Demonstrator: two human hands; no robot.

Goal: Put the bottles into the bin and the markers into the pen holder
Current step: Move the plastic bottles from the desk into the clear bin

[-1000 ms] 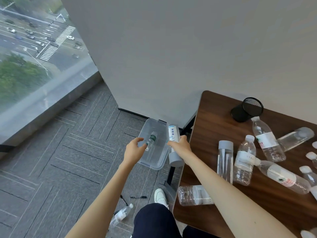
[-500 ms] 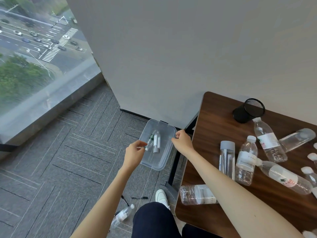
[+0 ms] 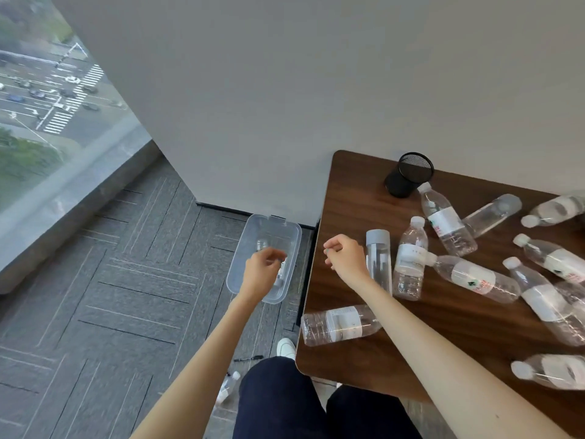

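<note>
My left hand (image 3: pixel 260 274) is hovering over the clear bin (image 3: pixel 243 248) on the floor, fingers curled loosely and gripping nothing; a bottle (image 3: pixel 281 274) is lying inside the bin, partly hidden behind that hand. My right hand (image 3: pixel 345 259) is hanging empty and half-curled over the table's (image 3: pixel 354 191) left edge. Beside it 1 gray-capped bottle (image 3: pixel 378 264) is standing upright, with other bottles scattered across the table. The black pen holder (image 3: pixel 408 174) is lying tilted near the far edge. On the floor, 1 marker (image 3: pixel 248 358) is lying beside my shoe (image 3: pixel 286 347).
</note>
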